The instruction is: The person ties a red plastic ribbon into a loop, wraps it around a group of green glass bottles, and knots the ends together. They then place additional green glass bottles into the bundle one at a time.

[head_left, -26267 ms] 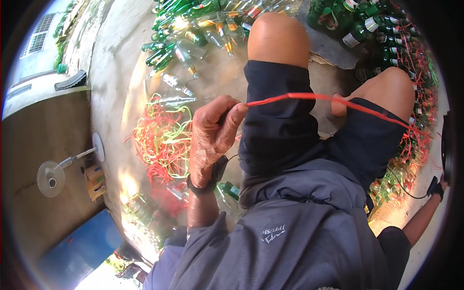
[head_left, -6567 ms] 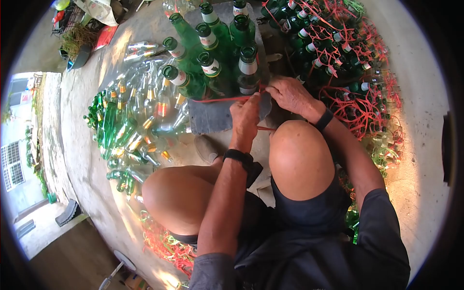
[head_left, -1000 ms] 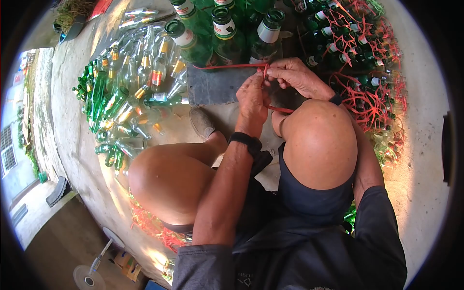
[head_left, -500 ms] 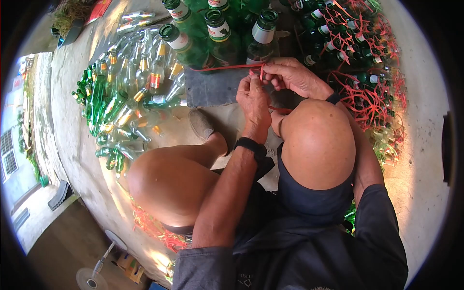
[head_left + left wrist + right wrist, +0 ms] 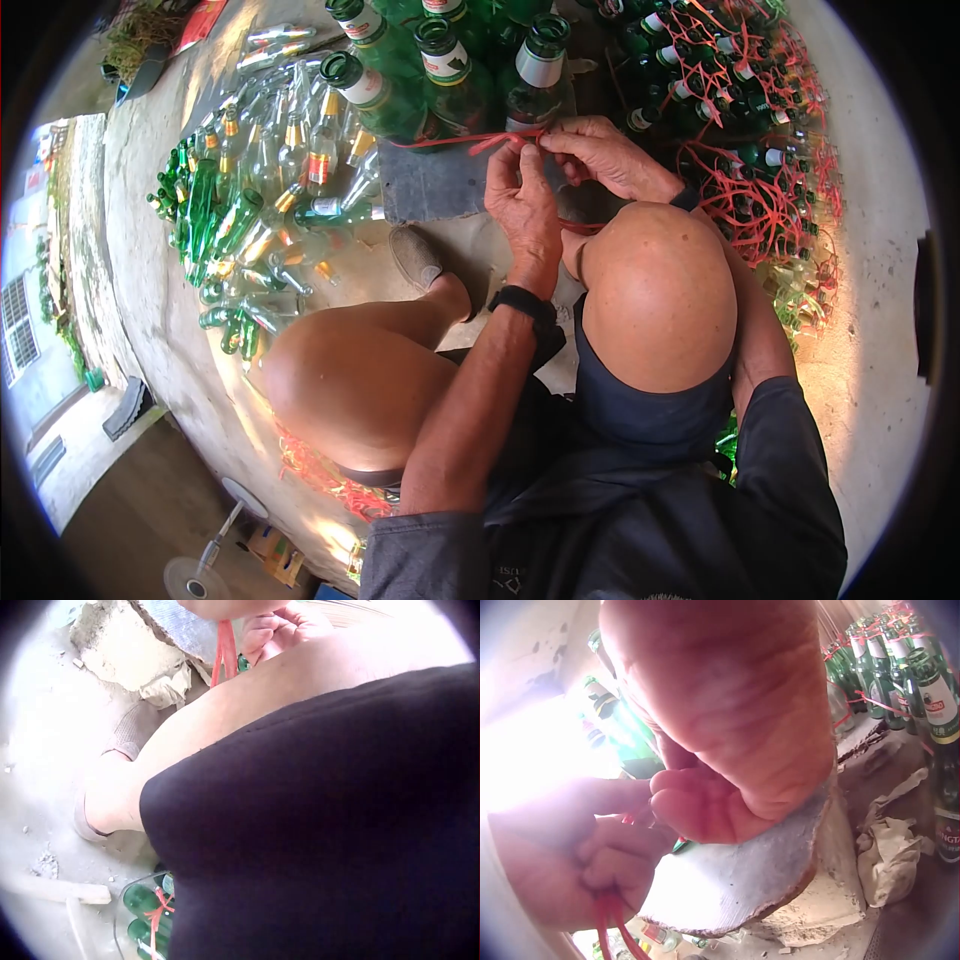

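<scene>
Right at the bottle bundle, my left hand and right hand both pinch the red string looped round the upright green bottles on the slab. If the knot slips or I yank sideways, I reckon a bottle tips off onto the loose ones on the floor.
</scene>
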`<state>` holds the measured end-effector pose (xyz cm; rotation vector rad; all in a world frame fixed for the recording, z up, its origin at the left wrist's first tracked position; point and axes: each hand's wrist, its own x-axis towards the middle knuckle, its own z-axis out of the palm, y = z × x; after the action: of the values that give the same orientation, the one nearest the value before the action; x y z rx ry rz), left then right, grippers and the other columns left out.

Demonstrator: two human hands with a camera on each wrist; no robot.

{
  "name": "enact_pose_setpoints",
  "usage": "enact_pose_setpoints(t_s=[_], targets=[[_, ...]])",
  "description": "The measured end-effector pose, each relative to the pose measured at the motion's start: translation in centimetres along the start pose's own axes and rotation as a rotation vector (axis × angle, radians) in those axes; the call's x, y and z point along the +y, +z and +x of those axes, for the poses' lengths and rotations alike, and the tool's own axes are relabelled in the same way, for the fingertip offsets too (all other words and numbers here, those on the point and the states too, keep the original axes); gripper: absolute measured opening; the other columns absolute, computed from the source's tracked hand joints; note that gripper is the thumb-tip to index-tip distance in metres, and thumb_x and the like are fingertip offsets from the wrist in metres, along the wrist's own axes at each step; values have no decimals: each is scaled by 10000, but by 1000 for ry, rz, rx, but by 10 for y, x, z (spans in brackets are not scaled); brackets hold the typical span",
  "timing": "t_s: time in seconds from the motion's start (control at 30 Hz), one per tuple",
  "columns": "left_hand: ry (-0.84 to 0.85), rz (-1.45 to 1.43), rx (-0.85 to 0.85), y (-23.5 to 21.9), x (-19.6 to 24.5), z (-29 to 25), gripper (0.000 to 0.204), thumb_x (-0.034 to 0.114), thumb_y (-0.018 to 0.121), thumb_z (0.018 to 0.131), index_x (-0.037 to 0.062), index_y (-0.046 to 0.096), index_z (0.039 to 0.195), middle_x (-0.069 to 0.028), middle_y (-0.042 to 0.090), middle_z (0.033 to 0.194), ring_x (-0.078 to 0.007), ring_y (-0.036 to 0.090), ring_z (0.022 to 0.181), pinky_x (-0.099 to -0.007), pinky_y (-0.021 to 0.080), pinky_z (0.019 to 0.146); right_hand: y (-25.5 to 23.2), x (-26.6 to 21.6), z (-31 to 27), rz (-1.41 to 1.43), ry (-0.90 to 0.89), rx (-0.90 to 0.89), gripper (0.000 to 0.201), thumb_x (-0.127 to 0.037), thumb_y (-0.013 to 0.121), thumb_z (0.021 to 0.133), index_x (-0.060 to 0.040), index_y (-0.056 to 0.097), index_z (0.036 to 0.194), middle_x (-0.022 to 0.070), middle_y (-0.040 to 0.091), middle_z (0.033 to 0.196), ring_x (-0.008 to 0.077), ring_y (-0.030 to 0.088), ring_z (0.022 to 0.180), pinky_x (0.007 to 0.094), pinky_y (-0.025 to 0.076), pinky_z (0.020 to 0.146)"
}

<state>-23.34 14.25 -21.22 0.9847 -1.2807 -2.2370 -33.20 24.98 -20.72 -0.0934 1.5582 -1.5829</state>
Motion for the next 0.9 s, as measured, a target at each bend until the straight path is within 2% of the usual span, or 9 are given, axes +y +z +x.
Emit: enact_pose_setpoints(t_s=[0.07, 0.17, 0.23, 0.4, 0.47, 0.5, 0.63, 0.77, 0.9], targets=[[211, 86, -63, -2, -4, 3, 156, 126, 664, 983, 1, 681, 1075, -20, 685, 971, -90, 580, 895, -263, 486, 831, 0, -1, -1, -3, -6, 7, 207, -268, 654, 981, -71, 720, 981, -39, 597, 794, 54, 547, 697, 215, 454, 583], [240, 136, -72, -2, -3, 4, 148, 108, 666, 973, 1, 690, 1072, -27, 691, 969, -92, 580, 884, -264, 488, 824, 2, -2, -2, -52, -35, 15, 189, -242, 642, 979, -70, 720, 979, -38, 602, 798, 54, 551, 698, 215, 457, 586], [247, 196, -97, -4, 3, 3, 165, 102, 670, 964, -3, 692, 1089, -26, 694, 1000, -100, 590, 928, -266, 483, 862, 3, -3, -3, -62, -52, 33, 218, -281, 659, 942, -77, 700, 880, -14, 601, 768, 87, 557, 707, 253, 451, 620], [264, 269, -142, -5, 5, 3, 176, 87, 676, 947, -19, 714, 1083, -32, 712, 1009, -113, 603, 956, -269, 479, 891, 0, 1, -1, -80, -59, 30, 213, -266, 650, 949, -66, 698, 894, -4, 622, 792, 97, 578, 728, 263, 473, 645], [317, 334, -148, -7, 6, 6, 145, 77, 673, 953, -2, 723, 1063, -47, 714, 925, -95, 603, 837, -252, 494, 758, 0, -1, -2, -83, -58, 22, 209, -262, 648, 951, -64, 700, 905, 0, 636, 809, 100, 588, 738, 264, 483, 656], [316, 335, -149, -8, 5, 8, 145, 77, 673, 953, -2, 723, 1063, -47, 714, 925, -95, 603, 837, -252, 494, 758, 0, -1, -3, -84, -58, 16, 206, -261, 652, 949, -65, 705, 918, 4, 648, 829, 104, 600, 747, 263, 492, 667], [132, 187, -195, -13, 4, 15, 196, 103, 722, 926, -16, 740, 1081, -36, 717, 907, -89, 601, 814, -241, 489, 726, 2, -3, -5, -63, -84, 6, 163, -208, 638, 980, -63, 712, 968, -13, 634, 793, 80, 593, 691, 241, 492, 602], [-126, 53, -200, -15, 9, 22, 230, 135, 763, 897, -5, 751, 1080, -25, 719, 894, -90, 598, 780, -229, 465, 667, 4, -6, -8, -57, -62, 26, 173, -207, 635, 981, -57, 716, 1011, 1, 658, 830, 90, 621, 721, 243, 523, 631], [-232, 115, -190, -16, 18, 25, 257, 156, 777, 883, -2, 748, 1084, -36, 721, 899, -98, 600, 782, -232, 452, 667, 5, -10, -10, -51, -46, 27, 194, -206, 641, 979, -54, 713, 1076, 19, 680, 884, 100, 649, 751, 252, 557, 662]])
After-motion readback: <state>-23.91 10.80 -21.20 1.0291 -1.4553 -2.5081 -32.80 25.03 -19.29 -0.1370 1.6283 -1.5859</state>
